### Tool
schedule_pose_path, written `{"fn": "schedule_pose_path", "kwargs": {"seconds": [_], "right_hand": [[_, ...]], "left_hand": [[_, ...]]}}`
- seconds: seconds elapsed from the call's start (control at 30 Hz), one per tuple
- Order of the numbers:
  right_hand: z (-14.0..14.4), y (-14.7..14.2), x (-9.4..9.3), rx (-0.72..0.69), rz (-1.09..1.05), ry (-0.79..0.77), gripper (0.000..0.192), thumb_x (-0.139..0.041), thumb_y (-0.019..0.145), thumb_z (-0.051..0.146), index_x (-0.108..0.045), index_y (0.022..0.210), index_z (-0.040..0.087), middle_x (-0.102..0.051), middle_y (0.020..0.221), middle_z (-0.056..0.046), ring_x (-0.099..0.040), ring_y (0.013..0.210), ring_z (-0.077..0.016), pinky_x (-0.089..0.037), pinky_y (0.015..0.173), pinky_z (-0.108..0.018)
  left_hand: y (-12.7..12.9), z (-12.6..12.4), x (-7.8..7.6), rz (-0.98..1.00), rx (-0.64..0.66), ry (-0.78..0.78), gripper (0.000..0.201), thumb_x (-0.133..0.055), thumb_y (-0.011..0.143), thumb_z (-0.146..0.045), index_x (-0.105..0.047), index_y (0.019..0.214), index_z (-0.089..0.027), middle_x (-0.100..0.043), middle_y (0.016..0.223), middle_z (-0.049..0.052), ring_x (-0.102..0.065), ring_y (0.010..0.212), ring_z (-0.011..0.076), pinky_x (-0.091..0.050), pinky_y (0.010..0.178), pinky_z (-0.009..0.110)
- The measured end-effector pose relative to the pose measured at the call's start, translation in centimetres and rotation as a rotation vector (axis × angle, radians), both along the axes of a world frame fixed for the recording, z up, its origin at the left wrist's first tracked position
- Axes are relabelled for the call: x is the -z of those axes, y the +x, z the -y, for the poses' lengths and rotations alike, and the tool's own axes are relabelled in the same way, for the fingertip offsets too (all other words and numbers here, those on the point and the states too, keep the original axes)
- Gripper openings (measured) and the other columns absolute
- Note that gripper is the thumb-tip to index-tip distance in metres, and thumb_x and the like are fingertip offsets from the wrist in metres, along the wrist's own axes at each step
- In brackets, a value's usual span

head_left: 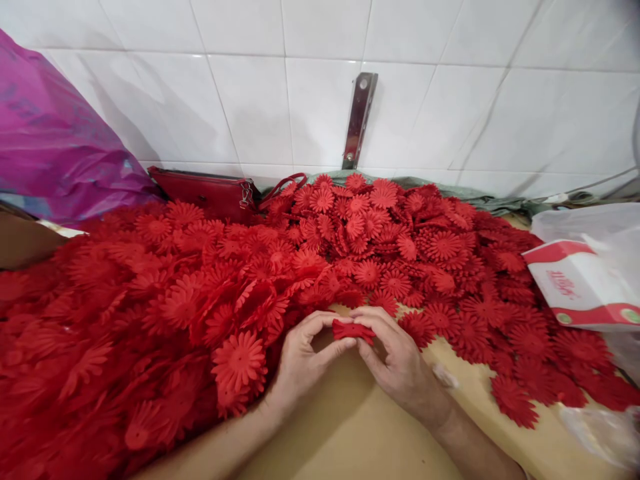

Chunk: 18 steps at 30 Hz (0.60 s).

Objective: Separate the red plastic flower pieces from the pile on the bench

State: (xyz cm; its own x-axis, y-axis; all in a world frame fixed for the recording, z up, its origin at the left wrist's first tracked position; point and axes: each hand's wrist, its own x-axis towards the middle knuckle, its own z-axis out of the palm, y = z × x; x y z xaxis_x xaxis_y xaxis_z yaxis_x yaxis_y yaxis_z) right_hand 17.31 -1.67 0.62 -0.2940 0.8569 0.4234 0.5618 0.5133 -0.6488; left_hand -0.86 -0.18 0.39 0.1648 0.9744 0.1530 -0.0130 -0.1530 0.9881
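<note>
Between my two hands is a small red flower piece, its petals squeezed together so that it looks like a short bundle. My left hand pinches its left end between thumb and fingers. On the other end, my right hand closes in the same way, the fingertips of both hands nearly meeting. A large heap of red petalled flower pieces lies to the left and behind my hands. Another pile of darker red flower pieces spreads to the back right.
Beneath my hands is a tan tabletop. A red purse lies at the back by the tiled wall, which bears a metal bracket. A purple plastic bag stands left; a red-and-white box sits right.
</note>
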Motion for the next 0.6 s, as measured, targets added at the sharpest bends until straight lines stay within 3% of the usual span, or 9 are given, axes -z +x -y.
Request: {"fn": "schedule_pose_path", "kwargs": {"seconds": [0.13,0.27,0.37,0.6], "right_hand": [[0.40,0.16,-0.59,0.048,0.032,0.023,0.044,-0.057,0.095,0.022,-0.049,0.139,0.022,-0.060,0.135,-0.015,-0.055,0.132,-0.0268,-0.049,0.111,-0.048],[0.56,0.36,-0.86,0.025,0.009,0.030,0.060,-0.061,0.093,0.025,-0.039,0.148,0.023,-0.052,0.144,-0.015,-0.049,0.138,-0.0267,-0.047,0.115,-0.046],[0.53,0.27,-0.54,0.013,-0.058,0.002,0.046,-0.061,0.096,0.027,-0.048,0.140,0.025,-0.059,0.137,-0.011,-0.055,0.132,-0.0232,-0.049,0.112,-0.041],[0.26,-0.47,-0.15,0.034,-0.233,-0.133,0.018,-0.063,0.097,0.029,-0.064,0.114,0.025,-0.070,0.112,-0.007,-0.066,0.113,-0.0192,-0.055,0.100,-0.034]], "left_hand": [[-0.01,-0.07,-0.03,0.073,-0.017,-0.006,0.021,-0.083,0.078,-0.029,-0.079,0.097,-0.021,-0.076,0.109,0.008,-0.070,0.106,0.0230,-0.054,0.100,0.036],[0.07,-0.07,-0.17,0.151,0.005,-0.145,0.024,-0.081,0.080,-0.034,-0.074,0.096,-0.018,-0.078,0.099,0.007,-0.072,0.093,0.0212,-0.057,0.090,0.033],[0.03,0.02,-0.30,0.136,0.023,-0.176,0.023,-0.080,0.081,-0.035,-0.072,0.092,-0.016,-0.077,0.089,0.005,-0.070,0.083,0.0183,-0.055,0.082,0.029],[-0.22,0.16,-0.34,0.036,0.067,-0.134,0.021,-0.073,0.087,-0.035,-0.069,0.091,-0.015,-0.073,0.089,0.005,-0.065,0.084,0.0171,-0.052,0.080,0.027]]}}
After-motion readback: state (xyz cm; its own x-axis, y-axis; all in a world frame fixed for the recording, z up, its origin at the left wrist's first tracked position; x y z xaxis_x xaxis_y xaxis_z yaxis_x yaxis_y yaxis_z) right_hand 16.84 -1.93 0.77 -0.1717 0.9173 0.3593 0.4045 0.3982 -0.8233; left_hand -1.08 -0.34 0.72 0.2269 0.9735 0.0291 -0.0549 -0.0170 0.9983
